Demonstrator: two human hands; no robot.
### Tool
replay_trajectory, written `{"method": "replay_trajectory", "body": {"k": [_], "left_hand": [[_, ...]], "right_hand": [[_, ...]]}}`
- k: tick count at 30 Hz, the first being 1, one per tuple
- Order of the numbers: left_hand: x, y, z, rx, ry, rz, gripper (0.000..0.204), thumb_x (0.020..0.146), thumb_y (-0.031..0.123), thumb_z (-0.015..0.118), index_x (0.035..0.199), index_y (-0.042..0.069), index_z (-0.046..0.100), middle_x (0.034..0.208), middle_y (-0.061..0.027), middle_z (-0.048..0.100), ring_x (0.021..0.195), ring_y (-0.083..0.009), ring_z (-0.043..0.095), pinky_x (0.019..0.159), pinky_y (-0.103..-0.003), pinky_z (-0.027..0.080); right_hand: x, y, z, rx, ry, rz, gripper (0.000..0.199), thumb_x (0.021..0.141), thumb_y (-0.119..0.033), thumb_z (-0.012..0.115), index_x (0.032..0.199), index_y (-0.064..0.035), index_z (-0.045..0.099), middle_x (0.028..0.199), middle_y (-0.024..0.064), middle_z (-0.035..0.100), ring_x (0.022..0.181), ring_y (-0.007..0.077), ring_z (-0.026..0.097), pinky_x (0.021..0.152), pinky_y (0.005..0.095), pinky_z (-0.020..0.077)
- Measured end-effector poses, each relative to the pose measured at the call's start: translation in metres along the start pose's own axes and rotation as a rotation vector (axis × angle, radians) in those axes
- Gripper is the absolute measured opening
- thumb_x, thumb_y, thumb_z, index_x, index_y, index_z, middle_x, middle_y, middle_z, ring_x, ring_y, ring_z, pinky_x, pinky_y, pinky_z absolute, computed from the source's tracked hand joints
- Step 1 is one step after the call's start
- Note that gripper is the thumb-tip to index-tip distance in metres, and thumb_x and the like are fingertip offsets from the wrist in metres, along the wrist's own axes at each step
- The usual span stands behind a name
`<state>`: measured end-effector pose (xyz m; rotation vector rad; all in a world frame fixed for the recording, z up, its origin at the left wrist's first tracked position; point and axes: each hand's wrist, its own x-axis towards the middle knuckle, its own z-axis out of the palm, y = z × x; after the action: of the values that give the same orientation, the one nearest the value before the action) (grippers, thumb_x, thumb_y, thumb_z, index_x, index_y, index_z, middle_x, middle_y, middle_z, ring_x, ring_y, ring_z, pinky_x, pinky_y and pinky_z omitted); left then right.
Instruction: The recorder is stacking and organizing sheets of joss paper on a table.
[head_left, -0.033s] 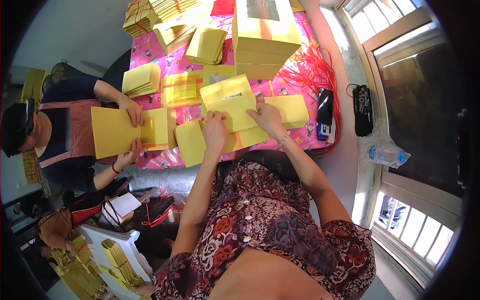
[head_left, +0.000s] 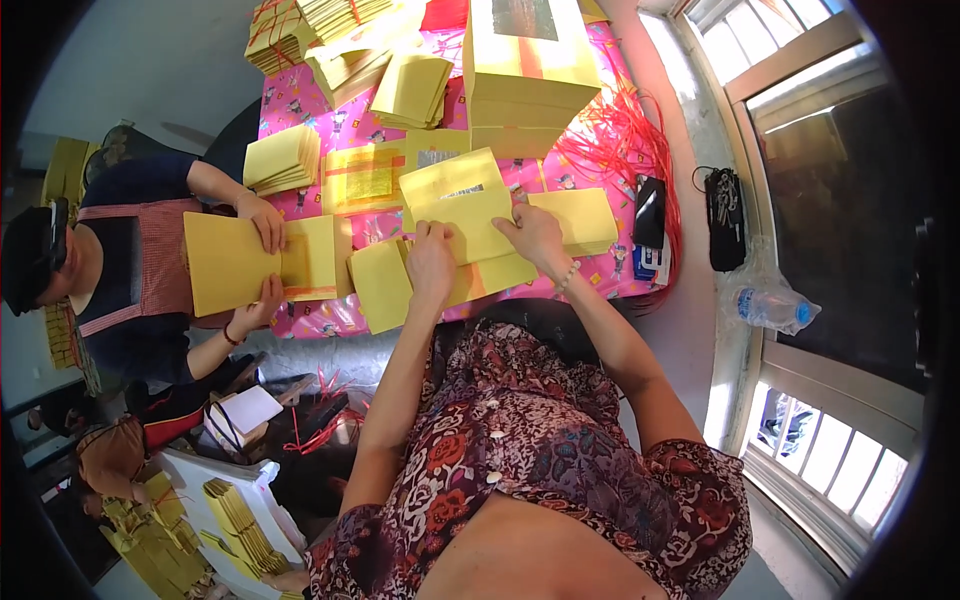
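Note:
Before me, a sheet of yellow paper lies folded over, its upper flap raised and bearing a dark printed strip. My left hand grips its lower left edge with curled fingers. At the right edge, my right hand pinches the same sheet between thumb and fingers. Beneath it is more yellow paper with an orange patch. A folded yellow stack lies left of my left hand. Beyond my right hand rests another yellow stack.
A co-worker's hands hold yellow paper at the left. A tall yellow stack stands at the back of the pink patterned tablecloth. Red strings, a black phone and a plastic bottle are on the right.

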<state>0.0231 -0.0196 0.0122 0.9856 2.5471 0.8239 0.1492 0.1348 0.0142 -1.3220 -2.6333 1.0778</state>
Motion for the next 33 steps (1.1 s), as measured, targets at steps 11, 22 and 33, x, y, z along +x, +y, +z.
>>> {"method": "replay_trajectory", "body": {"k": [11,22,33], "left_hand": [[-0.012,0.002,0.002,-0.027,0.035,0.245,0.039,0.082,0.013,0.07,0.113,0.001,0.051,0.111,-0.0209,0.05,0.101,-0.0409,0.054,0.084,-0.046,0.048],[-0.028,0.006,0.009,-0.01,0.102,0.286,0.041,0.082,0.012,0.07,0.117,0.0,0.052,0.111,-0.0211,0.05,0.102,-0.0397,0.054,0.086,-0.045,0.047],[-0.026,-0.002,0.014,-0.008,0.1,0.267,0.041,0.083,0.013,0.069,0.118,0.0,0.052,0.112,-0.021,0.05,0.105,-0.0391,0.053,0.088,-0.045,0.046]], "right_hand": [[-0.009,0.001,-0.002,0.244,0.142,-0.076,0.033,0.084,-0.036,0.071,0.085,-0.0056,0.058,0.074,0.014,0.064,0.07,0.0347,0.064,0.063,0.0444,0.0488],[-0.051,-0.009,0.005,0.099,0.0,-0.215,0.024,0.084,-0.025,0.07,0.087,-0.0061,0.055,0.081,0.0101,0.063,0.072,0.0322,0.064,0.062,0.0437,0.0487],[-0.042,-0.009,0.013,0.075,-0.013,-0.23,0.028,0.083,-0.029,0.071,0.088,-0.0059,0.055,0.084,0.0109,0.064,0.076,0.034,0.065,0.064,0.0451,0.0489]]}}
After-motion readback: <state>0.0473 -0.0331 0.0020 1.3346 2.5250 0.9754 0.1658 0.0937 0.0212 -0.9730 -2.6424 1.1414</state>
